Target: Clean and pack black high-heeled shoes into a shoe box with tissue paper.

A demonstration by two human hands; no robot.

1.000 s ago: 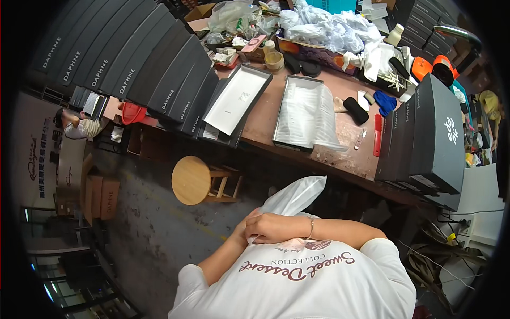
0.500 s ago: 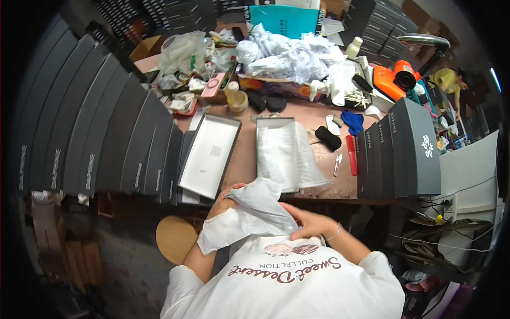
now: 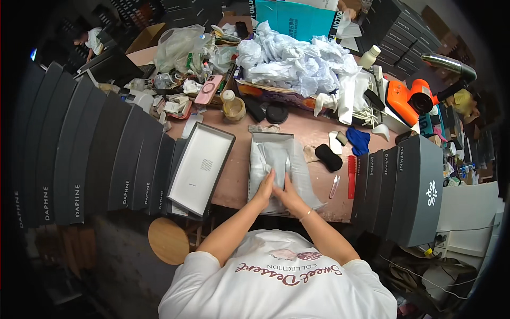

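Over a grey shoebox (image 3: 272, 136) lined with thin white tissue paper (image 3: 302, 175), my two hands hold a bundle wrapped in pale tissue (image 3: 276, 157). What is inside the wrapping is hidden. My left hand (image 3: 264, 187) grips the bundle's near left side with its fingers pointing away from me. On the opposite side, my right hand (image 3: 288, 195) presses close to the left one, fingers closed round the near end. Left of the box lies a matching lid (image 3: 201, 169), its white inside facing up.
Dark shoeboxes stand in rows at left (image 3: 114, 154) and right (image 3: 417, 189). Crumpled tissue (image 3: 297, 61) fills a carton at the back. A jar (image 3: 233, 108), black oval pad (image 3: 328, 157), red comb (image 3: 351, 177) and thread snips (image 3: 334, 187) lie around. Other people are in the background.
Both hands have moved forward from near my chest to the shoebox, carrying the bundle. Its loose tissue is now folded round it. The view has shifted.
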